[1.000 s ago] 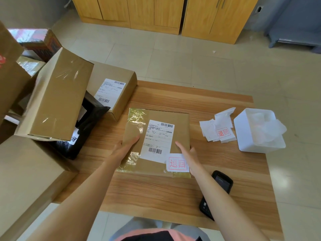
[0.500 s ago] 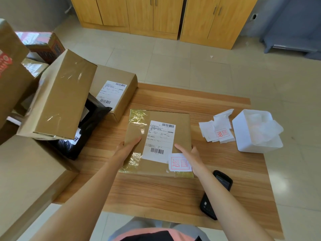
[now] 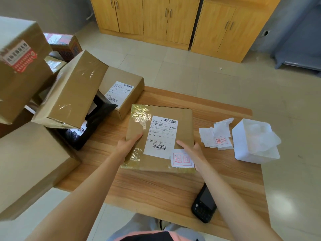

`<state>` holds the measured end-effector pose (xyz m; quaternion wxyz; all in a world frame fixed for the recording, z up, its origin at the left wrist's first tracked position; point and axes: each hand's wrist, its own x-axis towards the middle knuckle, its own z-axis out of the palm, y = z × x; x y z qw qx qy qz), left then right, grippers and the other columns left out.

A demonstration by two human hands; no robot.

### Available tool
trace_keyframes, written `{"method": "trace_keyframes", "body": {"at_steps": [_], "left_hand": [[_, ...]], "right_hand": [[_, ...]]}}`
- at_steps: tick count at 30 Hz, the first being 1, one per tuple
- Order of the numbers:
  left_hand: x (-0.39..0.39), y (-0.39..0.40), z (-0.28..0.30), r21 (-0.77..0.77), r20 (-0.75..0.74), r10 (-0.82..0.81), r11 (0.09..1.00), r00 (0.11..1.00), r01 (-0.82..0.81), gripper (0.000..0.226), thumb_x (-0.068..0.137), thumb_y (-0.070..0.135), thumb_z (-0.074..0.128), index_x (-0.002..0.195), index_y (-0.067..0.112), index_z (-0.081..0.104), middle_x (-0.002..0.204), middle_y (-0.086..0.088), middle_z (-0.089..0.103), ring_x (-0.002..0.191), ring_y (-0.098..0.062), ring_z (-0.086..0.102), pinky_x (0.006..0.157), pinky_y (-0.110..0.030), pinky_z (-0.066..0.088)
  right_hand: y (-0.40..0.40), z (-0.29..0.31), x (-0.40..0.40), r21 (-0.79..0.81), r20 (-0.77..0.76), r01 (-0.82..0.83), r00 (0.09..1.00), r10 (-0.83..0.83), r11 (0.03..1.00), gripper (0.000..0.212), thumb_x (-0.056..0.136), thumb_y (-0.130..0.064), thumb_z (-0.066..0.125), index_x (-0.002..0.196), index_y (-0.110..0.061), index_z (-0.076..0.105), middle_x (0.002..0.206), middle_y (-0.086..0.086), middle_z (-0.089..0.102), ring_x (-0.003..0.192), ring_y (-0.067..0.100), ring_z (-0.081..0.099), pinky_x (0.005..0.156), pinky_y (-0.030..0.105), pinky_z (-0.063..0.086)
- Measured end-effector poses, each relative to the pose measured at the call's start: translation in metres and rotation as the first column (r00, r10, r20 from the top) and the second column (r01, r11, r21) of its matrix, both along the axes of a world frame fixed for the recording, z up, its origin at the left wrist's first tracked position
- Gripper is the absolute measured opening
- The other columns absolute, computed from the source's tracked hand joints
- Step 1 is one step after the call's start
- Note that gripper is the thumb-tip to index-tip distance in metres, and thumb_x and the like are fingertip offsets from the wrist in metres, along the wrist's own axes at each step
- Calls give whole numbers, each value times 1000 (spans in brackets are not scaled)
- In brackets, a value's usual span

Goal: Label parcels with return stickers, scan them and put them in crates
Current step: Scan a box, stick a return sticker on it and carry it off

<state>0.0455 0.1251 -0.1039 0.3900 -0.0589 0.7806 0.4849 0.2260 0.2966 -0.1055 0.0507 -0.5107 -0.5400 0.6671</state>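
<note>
Both hands have shifted only slightly since 0.5 s ago; the parcel (image 3: 160, 136) remains flat at mid-table. Left hand (image 3: 127, 145) rests on the parcel's left edge, fingers straight and laid flat, gripping nothing. Right hand (image 3: 192, 151) lies on the parcel's near right part, fingers extended and relaxed, just beside the return sticker (image 3: 182, 159) stuck at the near right corner. Shipping label (image 3: 160, 135) sits between the 2 hands. Handheld scanner (image 3: 205, 205) lies near the table's (image 3: 165, 186) near edge, right of centre. Loose stickers (image 3: 217, 138) and a white box (image 3: 255, 141) lie at the right. Stacked cartons (image 3: 69, 94) stand at the left.
</note>
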Motion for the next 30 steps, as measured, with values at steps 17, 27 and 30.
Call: {"method": "trace_keyframes", "body": {"at_steps": [17,27,30], "left_hand": [[107,-93,9,103,-20,480,874,877,-475,88,60,59,81,129,12,51,103,-3,67,87,-20,68,73,-33,57],[167,-163,11,85,-20,673,738,739,-669,77,66,58,79,122,12,53,105,-7,69,88,-24,70,74,-36,58],[183,-191,15,95,-20,733,679,680,-728,75,67,57,79,122,12,54,105,-7,70,88,-24,71,77,-38,58]], "right_hand": [[-28,3,7,-3,-65,-424,904,423,906,80,65,-43,83,129,-16,43,117,1,65,98,20,67,87,40,55],[-87,2,4,3,-88,-623,779,621,782,55,76,-31,79,119,-19,47,110,-1,66,100,22,66,88,37,53],[-114,6,-3,-14,-114,-689,721,684,724,60,74,-30,82,122,-18,49,112,2,68,98,26,68,91,46,54]]}}
